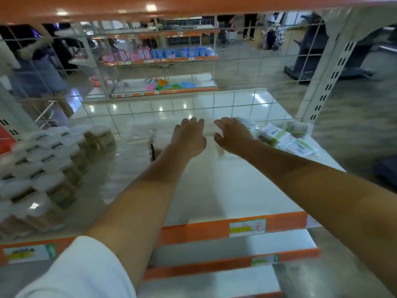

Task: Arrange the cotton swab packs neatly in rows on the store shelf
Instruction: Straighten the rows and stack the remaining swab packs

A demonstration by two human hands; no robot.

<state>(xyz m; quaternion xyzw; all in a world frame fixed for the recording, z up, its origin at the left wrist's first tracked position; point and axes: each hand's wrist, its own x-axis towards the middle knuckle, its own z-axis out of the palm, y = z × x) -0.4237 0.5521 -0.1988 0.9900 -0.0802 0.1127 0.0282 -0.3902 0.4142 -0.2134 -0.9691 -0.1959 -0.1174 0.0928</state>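
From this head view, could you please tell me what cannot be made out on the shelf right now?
- Head view: clear packs at the back are motion-blurred; count and contents unreadable.
- Whatever lies under the left hand and right hand is hidden by them.
- Price labels on the orange edge: print too blurred.
- Round tubs on the left are cut by the frame edge.

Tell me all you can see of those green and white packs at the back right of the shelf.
The packs are flat, soft-looking pouches, white with green labels, seemingly plastic; the print is too blurred to read. They lie loosely, overlapping at odd angles rather than in rows, on the white shelf near its back right corner, beside the wire grid and the slotted post. The right hand reaches just left of them, fingers relaxed; whether it touches one is unclear.
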